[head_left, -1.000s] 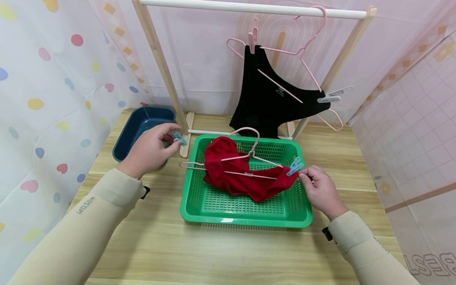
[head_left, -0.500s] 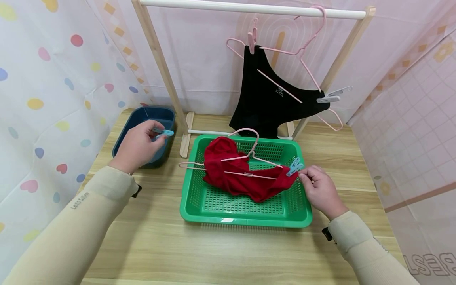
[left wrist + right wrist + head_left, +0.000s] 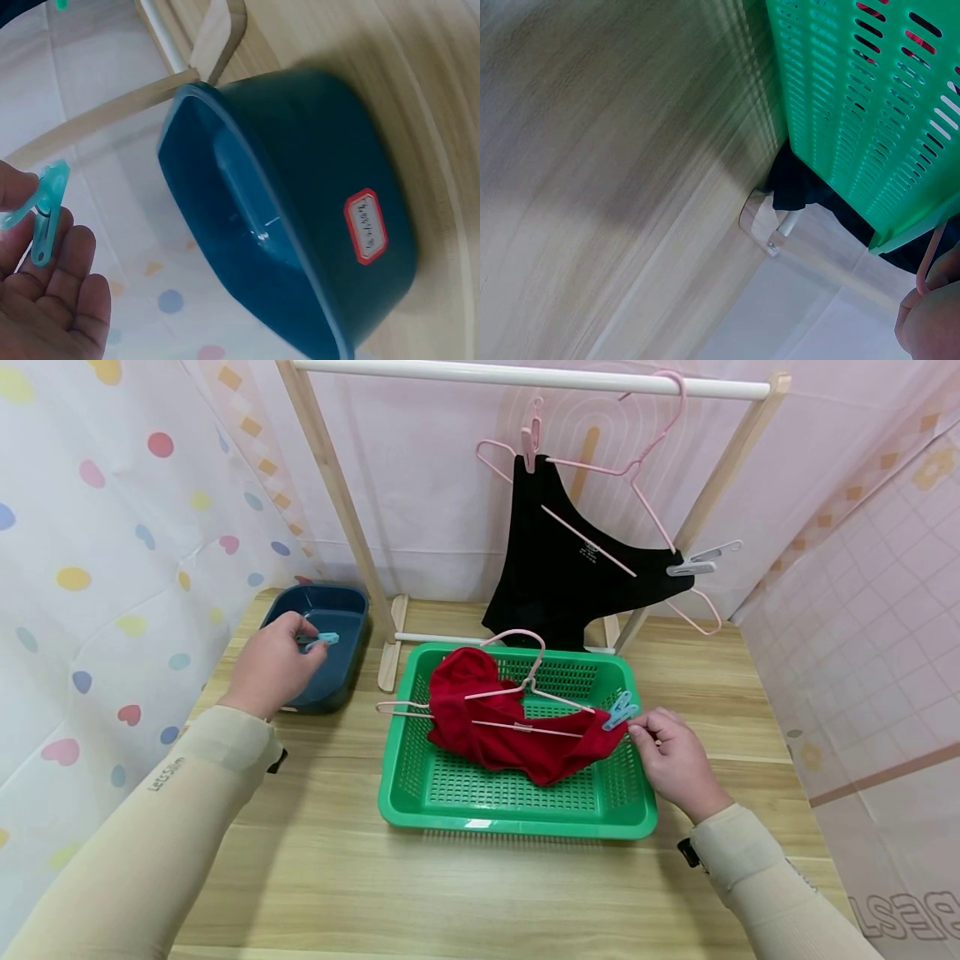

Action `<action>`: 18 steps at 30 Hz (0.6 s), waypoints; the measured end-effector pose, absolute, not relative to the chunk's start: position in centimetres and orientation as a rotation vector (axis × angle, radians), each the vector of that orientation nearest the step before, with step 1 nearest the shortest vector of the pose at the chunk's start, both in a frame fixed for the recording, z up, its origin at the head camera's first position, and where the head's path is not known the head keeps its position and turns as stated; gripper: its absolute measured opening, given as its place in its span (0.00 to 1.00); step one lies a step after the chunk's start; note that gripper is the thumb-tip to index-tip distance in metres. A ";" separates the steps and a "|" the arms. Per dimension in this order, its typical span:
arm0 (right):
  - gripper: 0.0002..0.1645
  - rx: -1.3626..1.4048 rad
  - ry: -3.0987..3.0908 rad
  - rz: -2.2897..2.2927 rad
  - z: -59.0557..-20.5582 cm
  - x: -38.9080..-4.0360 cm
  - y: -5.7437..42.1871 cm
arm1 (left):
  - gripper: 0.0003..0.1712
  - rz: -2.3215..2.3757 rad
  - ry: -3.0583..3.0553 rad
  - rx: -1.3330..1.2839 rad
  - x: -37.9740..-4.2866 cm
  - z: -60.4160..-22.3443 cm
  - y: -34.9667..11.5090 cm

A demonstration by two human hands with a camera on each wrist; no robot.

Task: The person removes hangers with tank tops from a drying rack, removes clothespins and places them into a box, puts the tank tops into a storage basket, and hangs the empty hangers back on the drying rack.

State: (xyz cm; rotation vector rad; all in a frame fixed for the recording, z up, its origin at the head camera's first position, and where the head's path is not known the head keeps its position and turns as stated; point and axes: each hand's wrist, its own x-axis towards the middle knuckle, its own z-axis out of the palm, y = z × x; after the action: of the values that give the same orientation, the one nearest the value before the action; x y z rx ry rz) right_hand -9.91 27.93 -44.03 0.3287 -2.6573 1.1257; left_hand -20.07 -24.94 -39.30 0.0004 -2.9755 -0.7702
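Observation:
My left hand pinches a light blue clothespin over the dark blue basin. In the left wrist view this clothespin sits between thumb and fingers, beside the basin's rim. My right hand pinches the right end of a pink hanger; the right wrist view shows the hanger's tip in its fingers. A red garment lies over the hanger, inside and above the green basket. Another light blue clothespin clips the garment's right end to the hanger.
Behind the basket stands a drying rack with a white bar and wooden posts. A black garment hangs there on a pink hanger, held by a pink clothespin and a grey clothespin. Wooden tabletop lies in front.
My left hand has moved left with its clothespin, from beside the rack's left foot to above the basin. The right hand, hanger and red garment have stayed in place.

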 end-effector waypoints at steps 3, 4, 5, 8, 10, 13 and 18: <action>0.08 0.330 -2.656 1.130 -44.0 -9.9 27.9 | 0.18 -0.766 -3.001 0.024 -20.1 -39.5 -25.2; 0.08 0.332 -2.655 1.128 -44.0 -9.9 27.9 | 0.18 -0.766 -3.006 0.032 -20.1 -39.6 -25.3; 0.08 0.332 -2.654 1.128 -44.0 -9.9 27.9 | 0.18 -0.768 -3.014 0.037 -20.2 -39.7 -25.5; 0.08 0.334 -2.651 1.117 -44.0 -9.9 27.9 | 0.17 -0.779 -3.021 0.052 -20.3 -40.2 -26.0; 0.08 0.331 -2.651 1.112 -44.0 -9.9 27.9 | 0.16 -0.782 -3.024 0.059 -20.3 -40.5 -26.3; 0.08 0.324 -2.654 1.115 -44.0 -9.9 27.9 | 0.15 -0.773 -3.036 0.077 -20.5 -40.8 -26.6; 0.08 0.314 -2.660 1.132 -44.0 -9.8 27.8 | 0.14 -0.741 -3.083 0.096 -20.6 -41.4 -26.9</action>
State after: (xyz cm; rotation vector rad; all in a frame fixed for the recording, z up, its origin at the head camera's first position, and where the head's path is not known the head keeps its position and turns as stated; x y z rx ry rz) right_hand -9.82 27.83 -43.97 0.3140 -2.6597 1.1323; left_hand -20.59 -26.90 -41.37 0.0962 -3.0828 -0.7413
